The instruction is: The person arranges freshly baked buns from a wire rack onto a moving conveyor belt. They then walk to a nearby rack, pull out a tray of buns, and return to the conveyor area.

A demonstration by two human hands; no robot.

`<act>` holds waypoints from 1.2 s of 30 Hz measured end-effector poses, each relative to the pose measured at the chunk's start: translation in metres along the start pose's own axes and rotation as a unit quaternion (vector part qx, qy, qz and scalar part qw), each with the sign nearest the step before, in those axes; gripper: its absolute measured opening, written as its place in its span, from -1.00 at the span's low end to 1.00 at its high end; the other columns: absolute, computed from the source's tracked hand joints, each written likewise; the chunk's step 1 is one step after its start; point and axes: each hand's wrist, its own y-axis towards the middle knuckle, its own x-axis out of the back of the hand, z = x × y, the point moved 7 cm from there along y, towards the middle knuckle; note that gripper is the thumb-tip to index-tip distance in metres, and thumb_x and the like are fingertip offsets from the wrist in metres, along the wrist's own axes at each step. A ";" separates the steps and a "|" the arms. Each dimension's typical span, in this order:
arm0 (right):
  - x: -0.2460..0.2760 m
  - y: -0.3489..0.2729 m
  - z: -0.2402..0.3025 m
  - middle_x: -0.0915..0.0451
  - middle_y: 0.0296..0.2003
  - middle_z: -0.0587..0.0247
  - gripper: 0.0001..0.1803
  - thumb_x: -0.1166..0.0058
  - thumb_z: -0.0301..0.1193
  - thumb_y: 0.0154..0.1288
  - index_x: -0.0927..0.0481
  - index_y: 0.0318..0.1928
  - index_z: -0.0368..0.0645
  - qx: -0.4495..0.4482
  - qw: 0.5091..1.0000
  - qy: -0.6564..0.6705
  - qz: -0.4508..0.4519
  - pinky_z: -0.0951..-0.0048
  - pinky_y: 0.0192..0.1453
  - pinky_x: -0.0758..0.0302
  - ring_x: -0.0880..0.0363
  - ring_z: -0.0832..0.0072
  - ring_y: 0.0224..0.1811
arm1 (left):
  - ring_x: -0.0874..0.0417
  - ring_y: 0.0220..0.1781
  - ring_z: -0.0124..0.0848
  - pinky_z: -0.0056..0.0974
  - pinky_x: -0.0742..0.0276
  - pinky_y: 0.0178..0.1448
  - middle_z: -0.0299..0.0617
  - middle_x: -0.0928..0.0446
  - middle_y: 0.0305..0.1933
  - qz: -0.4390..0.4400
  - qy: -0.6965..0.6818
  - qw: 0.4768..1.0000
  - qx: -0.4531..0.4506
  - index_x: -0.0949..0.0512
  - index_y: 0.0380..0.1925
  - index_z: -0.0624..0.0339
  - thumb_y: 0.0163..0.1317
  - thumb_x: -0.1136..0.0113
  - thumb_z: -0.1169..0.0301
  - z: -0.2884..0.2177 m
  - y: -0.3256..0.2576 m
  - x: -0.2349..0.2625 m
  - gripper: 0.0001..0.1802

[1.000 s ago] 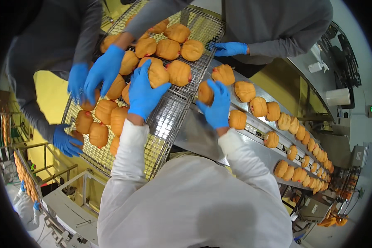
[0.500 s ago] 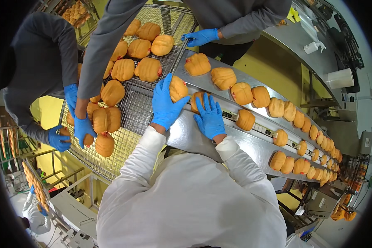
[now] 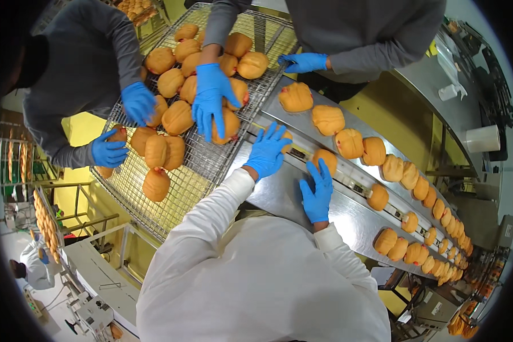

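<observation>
My left hand (image 3: 267,153), in a blue glove, has its fingers over a golden jam doughnut (image 3: 288,141) at the near end of the conveyor channel. It covers most of that doughnut. Just to the right, my right hand (image 3: 318,195) is open, thumb and fingers apart. Its raised fingertip overlaps the edge of another doughnut (image 3: 326,159) in the channel; contact is hard to judge. To the left, several doughnuts with red filling lie on a wire rack (image 3: 196,168). A co-worker's gloved hand (image 3: 211,100) grasps a doughnut (image 3: 228,126) at the rack's right side.
Rows of doughnuts (image 3: 349,143) line the steel table (image 3: 268,185) on both sides of the channel (image 3: 347,183). Another person's hands (image 3: 109,149) work at the rack's left edge. A co-worker's other hand (image 3: 305,62) rests near the rack's far corner. A white roll (image 3: 483,139) stands far right.
My left hand has carried a doughnut from beside the rack rightward to the channel. My right hand has moved right and off the doughnut it covered. The co-worker's hand has shifted across the rack.
</observation>
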 end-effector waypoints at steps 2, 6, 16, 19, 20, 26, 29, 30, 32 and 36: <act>0.005 0.025 0.013 -0.40 0.44 -0.06 -0.47 -0.28 -0.36 0.32 -0.59 0.30 -0.02 0.012 0.999 0.038 -0.019 0.01 0.49 -0.31 -0.37 -0.03 0.44 | -0.18 0.64 0.12 0.22 -0.08 0.65 0.07 -0.28 0.58 0.041 -0.083 0.995 -0.044 -0.52 0.35 -0.03 0.25 -0.15 0.43 -0.011 -0.002 0.007 -0.41; -0.019 0.086 0.057 -0.44 0.38 -0.02 -0.54 -0.29 -0.46 0.29 -0.62 0.21 -0.09 0.067 0.982 0.179 0.003 0.09 0.45 -0.37 -0.43 0.02 0.38 | -0.52 0.39 0.04 -0.06 -0.43 0.47 0.12 -0.53 0.30 -0.027 -0.324 0.945 -0.039 -0.54 0.26 0.20 0.29 -0.09 0.49 -0.015 -0.039 0.067 -0.50; -0.154 0.144 0.154 -0.36 0.39 -0.16 -0.05 -0.57 -0.21 -0.03 -0.43 0.43 0.13 0.142 0.987 -0.047 0.066 0.00 0.46 -0.36 -0.36 -0.14 0.40 | -0.57 0.27 0.05 0.03 -0.42 0.40 0.05 -0.58 0.22 -0.389 -0.011 0.913 0.120 -0.61 0.13 0.20 0.14 -0.30 0.57 0.079 -0.151 0.206 -0.52; -0.135 0.128 0.139 -0.37 0.38 -0.14 -0.09 -0.55 -0.26 -0.03 -0.44 0.39 0.07 0.165 0.984 0.004 0.064 -0.01 0.47 -0.35 -0.37 -0.12 0.39 | -0.55 0.32 0.07 0.05 -0.41 0.43 0.08 -0.54 0.28 -0.418 -0.004 0.895 0.154 -0.58 0.20 0.18 0.16 -0.35 0.53 0.092 -0.176 0.206 -0.47; -0.127 0.125 0.130 -0.37 0.38 -0.14 -0.11 -0.54 -0.28 -0.03 -0.45 0.38 0.05 0.164 0.984 0.017 0.065 -0.01 0.47 -0.35 -0.37 -0.11 0.39 | -0.54 0.33 0.07 0.05 -0.40 0.44 0.08 -0.55 0.28 -0.395 -0.004 0.902 0.175 -0.58 0.21 0.17 0.16 -0.36 0.52 0.098 -0.178 0.201 -0.46; -0.070 0.117 0.061 -0.39 0.38 -0.12 -0.20 -0.46 -0.35 0.04 -0.48 0.36 -0.01 0.136 0.989 0.062 0.005 -0.01 0.50 -0.32 -0.35 -0.11 0.42 | -0.41 0.46 0.09 0.12 -0.30 0.52 0.09 -0.44 0.39 -0.288 0.075 0.933 0.202 -0.49 0.33 0.12 0.14 -0.45 0.37 0.107 -0.179 0.181 -0.30; -0.051 0.100 0.029 -0.35 0.44 -0.12 -0.27 -0.40 -0.40 0.12 -0.51 0.36 -0.03 0.112 0.992 -0.027 0.054 -0.01 0.52 -0.31 -0.33 -0.11 0.46 | -0.32 0.52 0.14 0.16 -0.23 0.54 0.13 -0.34 0.47 -0.246 0.153 0.924 0.249 -0.41 0.42 0.08 0.12 -0.49 0.27 0.117 -0.175 0.182 -0.17; -0.052 0.094 0.015 -0.34 0.47 -0.13 -0.30 -0.37 -0.42 0.15 -0.52 0.36 -0.04 0.063 0.990 -0.077 0.097 0.00 0.53 -0.30 -0.33 -0.11 0.47 | -0.30 0.52 0.15 0.17 -0.23 0.54 0.15 -0.31 0.49 -0.250 0.147 0.920 0.264 -0.39 0.44 0.07 0.11 -0.49 0.24 0.120 -0.175 0.185 -0.15; -0.038 0.081 0.013 -0.31 0.51 -0.09 -0.33 -0.29 -0.50 0.22 -0.52 0.39 -0.04 0.109 0.975 -0.181 0.073 0.07 0.56 -0.28 -0.29 -0.04 0.53 | -0.30 0.50 0.19 0.17 -0.24 0.51 0.19 -0.28 0.50 -0.248 0.134 0.918 0.279 -0.37 0.46 0.06 0.10 -0.50 0.23 0.122 -0.175 0.188 -0.11; -0.023 0.061 0.027 -0.31 0.52 -0.07 -0.32 -0.25 -0.55 0.25 -0.51 0.42 -0.05 0.023 0.999 -0.014 0.025 0.12 0.58 -0.27 -0.30 0.02 0.54 | -0.39 0.41 0.20 0.16 -0.32 0.43 0.20 -0.30 0.48 -0.224 0.077 0.949 0.209 -0.36 0.46 0.07 0.07 -0.53 0.28 0.093 -0.173 0.177 -0.09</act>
